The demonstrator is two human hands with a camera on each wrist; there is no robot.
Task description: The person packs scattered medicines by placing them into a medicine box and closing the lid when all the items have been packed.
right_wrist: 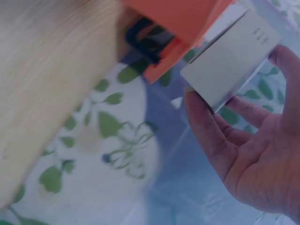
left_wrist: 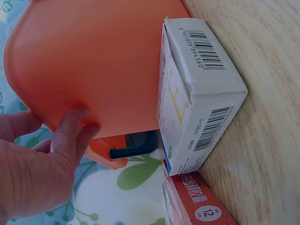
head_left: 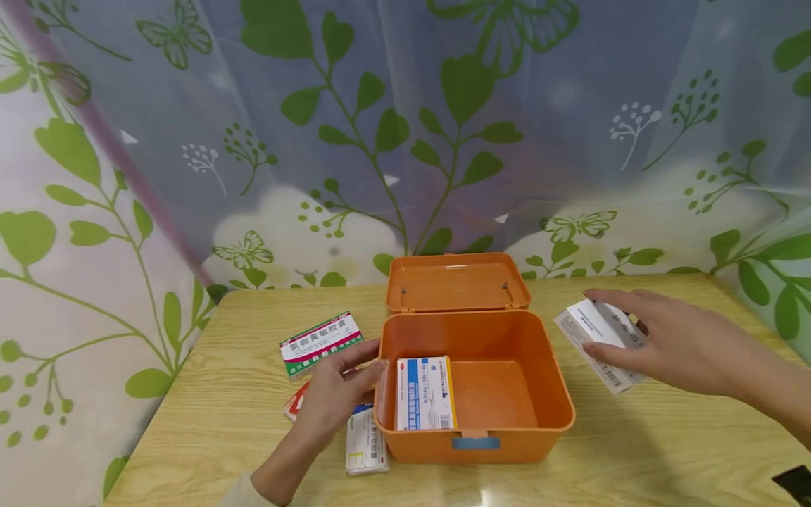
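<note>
An orange storage box (head_left: 478, 445) stands on the table with its lid (head_left: 457, 282) swung back. My left hand (head_left: 332, 396) pinches its left wall at the rim; in the left wrist view the fingers (left_wrist: 70, 124) lie on the outer side. To the right of the box, my right hand (head_left: 687, 345) holds a white medicine box (head_left: 598, 345) tilted above the table, between thumb and fingers. The right wrist view shows one plain face of that medicine box (right_wrist: 229, 58). Inside the orange box, at its left, is a blue and white medicine box (head_left: 423, 394).
Left of the orange box are a green, white and magenta medicine box (head_left: 322, 343), a red medicine box (left_wrist: 194, 199) and a white vitamin E-marked box (head_left: 367, 443). A patterned curtain (head_left: 557, 176) hangs behind the wooden table (head_left: 222, 422).
</note>
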